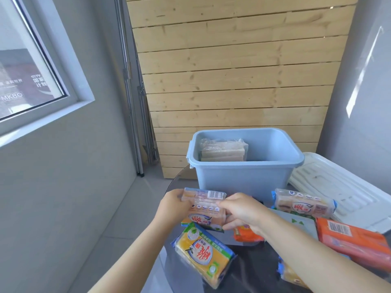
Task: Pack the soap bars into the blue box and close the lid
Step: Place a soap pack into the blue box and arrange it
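Here both hands are clamped on one pale soap pack (204,206) — the left hand (174,205) grips its left end, fingers wrapped round the edge, while the right hand (243,210) pinches the right end, thumb on top and fingers curled under. The pack is held up off the table, tilted with its barcode edge toward the blue box (245,166), just short of the near wall.

To do this step well, I would judge the pack should be carried level over the near rim and lowered flat beside what is already inside, not dropped — the slick wrapper may slide in the fingers, so both ends want an even hold until it rests.

The box stands open on the dark round table (254,261). In its left rear corner sits a stack of clear-wrapped pale bars (223,150); the right part of the floor looks free, though the near wall hides the lower front. The white lid (342,187) lies to the right of the box, touching or nearly touching it.

Still on the table: a yellow soap pack (205,253) below the hands, a small orange pack (245,232) partly under the right wrist, another pale pack (304,203) near the lid, and a large orange pack (353,240) at the right edge. Most of the packing remains.
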Motion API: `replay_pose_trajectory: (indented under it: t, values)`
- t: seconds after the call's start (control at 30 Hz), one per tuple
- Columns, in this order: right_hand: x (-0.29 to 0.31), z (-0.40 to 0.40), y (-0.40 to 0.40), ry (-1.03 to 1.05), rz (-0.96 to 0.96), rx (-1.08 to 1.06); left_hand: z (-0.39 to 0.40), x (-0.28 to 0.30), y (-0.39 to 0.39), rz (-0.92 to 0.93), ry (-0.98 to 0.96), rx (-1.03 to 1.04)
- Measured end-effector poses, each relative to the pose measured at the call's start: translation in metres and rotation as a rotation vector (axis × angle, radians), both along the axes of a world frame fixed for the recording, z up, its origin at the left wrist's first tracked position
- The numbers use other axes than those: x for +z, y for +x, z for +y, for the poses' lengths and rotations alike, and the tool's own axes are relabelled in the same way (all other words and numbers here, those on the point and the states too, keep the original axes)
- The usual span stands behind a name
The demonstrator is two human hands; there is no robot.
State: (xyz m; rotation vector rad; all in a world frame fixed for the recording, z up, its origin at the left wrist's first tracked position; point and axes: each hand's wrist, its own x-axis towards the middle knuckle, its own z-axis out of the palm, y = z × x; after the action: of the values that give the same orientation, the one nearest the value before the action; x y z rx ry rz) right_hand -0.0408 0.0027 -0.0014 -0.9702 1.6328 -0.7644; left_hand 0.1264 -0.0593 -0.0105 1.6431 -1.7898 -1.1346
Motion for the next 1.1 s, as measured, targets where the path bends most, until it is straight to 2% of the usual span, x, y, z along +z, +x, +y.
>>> replay_pose_trajectory:
  t: [0.27,0.5,0.73,0.93,1.1]
  values:
    - [0.066,0.014,-0.01,-0.145,0.14,0.019,0.017,0.057,0.01,0.174,-0.13,-0.022]
    - [0.117,0.033,-0.031,-0.351,0.158,-0.07,0.032,0.116,-0.007,0.26,-0.261,-0.089]
    - [0.152,0.002,-0.058,-0.422,0.215,-0.149,0.0,0.155,-0.044,0.308,-0.294,-0.086]
    - [0.147,-0.044,-0.079,-0.261,0.361,-0.121,-0.041,0.142,-0.075,0.275,-0.153,-0.116]
    - [0.123,-0.07,-0.096,-0.128,0.343,-0.056,-0.067,0.115,-0.081,-0.009,-0.146,-0.165]
